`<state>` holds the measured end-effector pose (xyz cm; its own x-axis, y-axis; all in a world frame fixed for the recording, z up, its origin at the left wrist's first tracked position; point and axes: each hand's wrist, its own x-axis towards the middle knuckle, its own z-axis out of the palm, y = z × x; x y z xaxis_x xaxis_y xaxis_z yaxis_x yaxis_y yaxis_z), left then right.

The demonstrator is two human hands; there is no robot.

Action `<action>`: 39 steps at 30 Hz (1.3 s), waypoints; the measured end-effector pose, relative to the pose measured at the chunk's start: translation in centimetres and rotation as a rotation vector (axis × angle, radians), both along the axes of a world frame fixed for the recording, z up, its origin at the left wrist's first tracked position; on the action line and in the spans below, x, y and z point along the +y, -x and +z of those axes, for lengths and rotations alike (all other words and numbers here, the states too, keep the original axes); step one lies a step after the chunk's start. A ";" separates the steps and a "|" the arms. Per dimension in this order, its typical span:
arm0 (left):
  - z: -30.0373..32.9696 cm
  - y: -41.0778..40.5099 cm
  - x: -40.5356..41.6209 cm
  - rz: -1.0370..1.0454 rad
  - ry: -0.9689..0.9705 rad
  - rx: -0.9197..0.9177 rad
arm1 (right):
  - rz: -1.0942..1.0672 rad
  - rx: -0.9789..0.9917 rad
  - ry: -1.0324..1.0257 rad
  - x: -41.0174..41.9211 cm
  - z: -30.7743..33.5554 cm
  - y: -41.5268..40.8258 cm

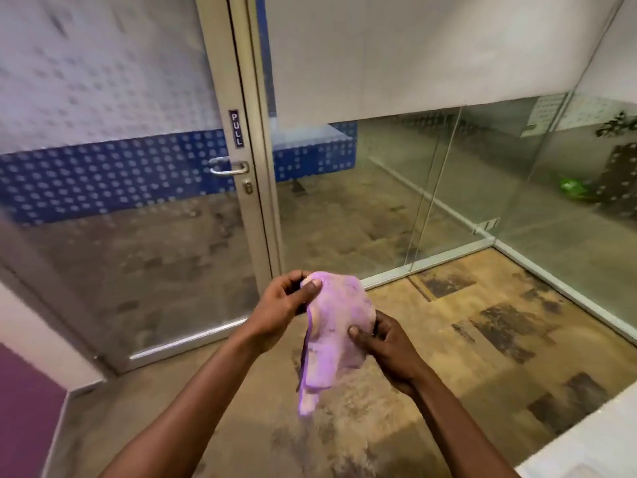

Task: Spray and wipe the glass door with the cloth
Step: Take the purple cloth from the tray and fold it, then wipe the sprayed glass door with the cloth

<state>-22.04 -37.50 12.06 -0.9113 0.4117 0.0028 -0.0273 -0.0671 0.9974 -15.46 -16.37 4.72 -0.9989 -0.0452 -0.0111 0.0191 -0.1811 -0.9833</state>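
Note:
A lilac cloth hangs bunched between both hands in front of me, low in the middle of the head view. My left hand pinches its upper edge, thumb on top. My right hand grips its lower right side. The glass door stands ahead to the left, with a frosted dotted film, a blue dotted band, a metal frame, a lever handle and a PULL sign. No spray bottle is in view.
Fixed glass panels with a frosted upper part run right of the door and turn along the right side. The patterned brown carpet lies underfoot. A purple wall is at the lower left, a white surface corner at the lower right.

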 end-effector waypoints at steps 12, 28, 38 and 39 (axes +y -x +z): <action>-7.9 -1.5 -13.8 0.188 -0.231 -0.776 | 0.243 -0.166 0.113 -14.9 -0.9 8.2; -8.5 10.2 -23.8 0.620 -0.408 -0.665 | 0.431 -0.119 -0.058 -26.0 -2.1 23.0; -6.2 21.2 -25.7 0.964 0.227 -0.124 | 0.258 0.331 -0.687 -28.2 -0.6 33.6; -6.1 22.0 -26.0 0.966 0.259 -0.071 | 0.290 0.385 -0.725 -28.4 -0.6 34.7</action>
